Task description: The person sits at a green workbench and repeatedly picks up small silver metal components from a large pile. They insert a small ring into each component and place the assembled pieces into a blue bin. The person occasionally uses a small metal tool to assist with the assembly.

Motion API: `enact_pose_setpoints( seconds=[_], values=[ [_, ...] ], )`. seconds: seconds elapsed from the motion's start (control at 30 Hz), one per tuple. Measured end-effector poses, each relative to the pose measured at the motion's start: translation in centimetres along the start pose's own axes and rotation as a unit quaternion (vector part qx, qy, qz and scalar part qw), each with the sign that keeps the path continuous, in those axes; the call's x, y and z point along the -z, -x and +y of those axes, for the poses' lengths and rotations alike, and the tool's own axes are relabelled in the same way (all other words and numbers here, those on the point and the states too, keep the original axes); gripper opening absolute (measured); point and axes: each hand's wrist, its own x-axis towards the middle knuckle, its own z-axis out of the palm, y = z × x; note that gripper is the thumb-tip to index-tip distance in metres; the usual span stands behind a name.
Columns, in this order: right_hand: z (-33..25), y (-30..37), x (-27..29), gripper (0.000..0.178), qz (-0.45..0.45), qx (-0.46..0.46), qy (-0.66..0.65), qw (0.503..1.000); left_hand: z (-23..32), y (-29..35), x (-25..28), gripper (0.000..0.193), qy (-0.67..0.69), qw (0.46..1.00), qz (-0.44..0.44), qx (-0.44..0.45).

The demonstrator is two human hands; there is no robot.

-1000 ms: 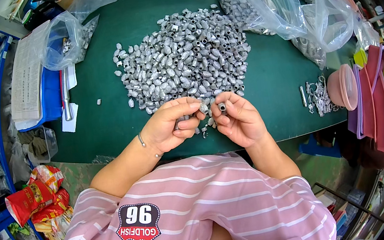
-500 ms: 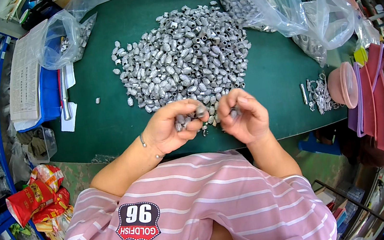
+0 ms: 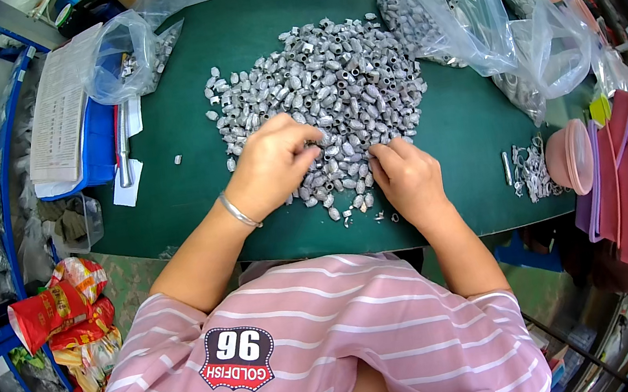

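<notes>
A wide heap of small grey metal beads point(image 3: 338, 74), oval, patterned and with holes through them, lies on the green table point(image 3: 204, 202). At the heap's left front side is my left hand point(image 3: 274, 163), palm down, its fingers curled in among the beads and its thumb close to the index finger. My right hand point(image 3: 410, 177) touches the front right of the heap with bent fingers drawn together at the tips. What either hand pinches is hidden by the fingers. Several beads and small bits point(image 3: 348, 215) lie between the hands, toward the table's near edge.
Clear plastic bags of beads point(image 3: 417, 12) stand at the far right. Left are a blue tray point(image 3: 99, 145) with printed sheets, a metal rod point(image 3: 123, 146) and an open plastic bag point(image 3: 123, 58). White ring-like pieces point(image 3: 533, 171) lie beside a pink tub point(image 3: 569, 157) at right.
Both hands have moved forward onto the heap, from in front of it. Beads held in my left hand are no longer visible there; more beads lie between the hands. The whole view has shifted slightly.
</notes>
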Motion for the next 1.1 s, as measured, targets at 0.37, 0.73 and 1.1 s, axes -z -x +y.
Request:
enact_pose_setpoints(
  seconds=[0.37, 0.73, 1.1],
  values=[
    [-0.1, -0.3, 1.4, 0.013, -0.014, -0.041, -0.251, 0.967, 1.0, 0.2, -0.7, 0.016, 0.181, 0.983, -0.008, 0.002],
    [-2.6, 0.5, 0.4, 0.022, -0.014, -0.274, -0.774, 0.570, 2.1, 2.4, -1.5, 0.020, 0.615, 0.755, -0.065, 0.219],
    [-2.7, -0.7, -0.1, 0.013, -0.020, -0.343, -0.833, 0.433, 0.6, 2.5, -2.5, 0.016, 0.759, 0.558, -0.085, 0.324]
  ],
)
